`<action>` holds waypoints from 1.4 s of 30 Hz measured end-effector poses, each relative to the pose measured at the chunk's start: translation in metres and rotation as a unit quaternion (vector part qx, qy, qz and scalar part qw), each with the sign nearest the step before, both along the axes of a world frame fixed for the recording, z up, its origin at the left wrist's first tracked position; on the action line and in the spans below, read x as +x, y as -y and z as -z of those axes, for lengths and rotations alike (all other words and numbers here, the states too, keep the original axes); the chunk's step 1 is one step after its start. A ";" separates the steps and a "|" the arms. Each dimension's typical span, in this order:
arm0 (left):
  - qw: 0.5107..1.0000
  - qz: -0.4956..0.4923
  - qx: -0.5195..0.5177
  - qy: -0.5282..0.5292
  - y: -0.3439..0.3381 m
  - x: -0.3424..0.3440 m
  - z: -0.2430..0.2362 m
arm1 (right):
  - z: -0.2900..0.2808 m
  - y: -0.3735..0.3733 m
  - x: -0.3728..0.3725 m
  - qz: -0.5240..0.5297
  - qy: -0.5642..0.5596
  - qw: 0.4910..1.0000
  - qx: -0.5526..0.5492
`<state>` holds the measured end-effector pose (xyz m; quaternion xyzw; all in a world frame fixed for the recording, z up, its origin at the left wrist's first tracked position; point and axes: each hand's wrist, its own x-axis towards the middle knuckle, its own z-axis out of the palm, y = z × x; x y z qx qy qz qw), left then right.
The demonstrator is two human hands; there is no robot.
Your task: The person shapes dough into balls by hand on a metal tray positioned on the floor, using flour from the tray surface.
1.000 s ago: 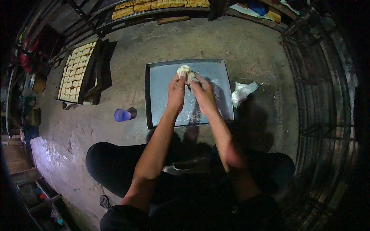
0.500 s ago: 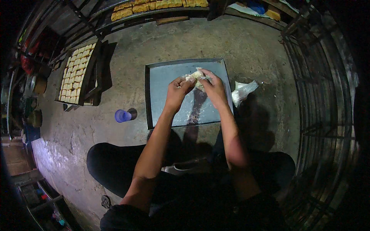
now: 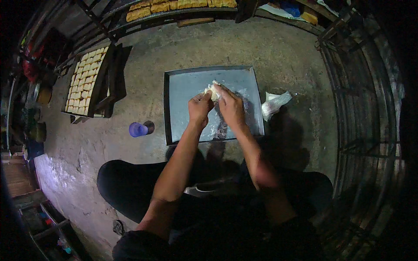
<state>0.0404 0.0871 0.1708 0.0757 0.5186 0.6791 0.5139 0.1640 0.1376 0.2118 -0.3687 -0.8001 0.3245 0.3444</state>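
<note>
Above a shallow metal tray (image 3: 187, 80) on the floor, my two hands work a pale, crumbly lump of what looks like dough (image 3: 210, 90). My left hand (image 3: 200, 108) is closed, pinching the lump between thumb and bent fingers. Against its right side, my right hand (image 3: 231, 108) has fairly straight fingers pressed together over the lump. Part of the dough is hidden by my fingers. White floury crumbs and smears (image 3: 209, 132) lie on the tray's bottom.
A clear plastic bag with white contents (image 3: 276, 103) lies right of the tray. A purple cup (image 3: 137, 129) is to the left. Farther left, a tray of pale rolls (image 3: 87, 78) leans. Baked bread (image 3: 183, 4) lines a far shelf; a slatted rack (image 3: 365, 117) stands right.
Both hands have shifted slightly, the right one to the left and nearer me. Its fingers, spread around the lump before, now lie together against it.
</note>
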 end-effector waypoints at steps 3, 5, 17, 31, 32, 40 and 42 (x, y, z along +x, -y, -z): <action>0.997 0.025 0.024 0.070 -0.008 0.008 -0.023 | 0.014 0.003 0.003 -0.019 -0.013 0.994 0.111; 0.988 0.031 0.009 0.152 -0.010 0.006 -0.032 | 0.021 0.004 0.006 -0.043 0.013 0.991 0.130; 0.986 0.060 0.119 0.096 -0.008 0.003 -0.030 | -0.011 -0.001 0.002 -0.167 -0.187 0.955 -0.158; 0.962 0.103 0.122 -0.223 -0.004 0.051 -0.066 | -0.026 -0.007 -0.013 0.076 -0.480 0.797 -0.359; 0.945 0.079 0.123 -0.293 -0.004 0.052 -0.057 | -0.029 -0.005 -0.012 0.088 -0.493 0.774 -0.387; 0.987 0.036 0.103 -0.119 -0.009 0.035 -0.048 | -0.016 -0.010 -0.005 0.038 -0.535 0.746 -0.394; 0.992 0.008 0.083 -0.095 -0.010 0.027 -0.047 | -0.012 -0.013 -0.003 0.031 -0.467 0.807 -0.360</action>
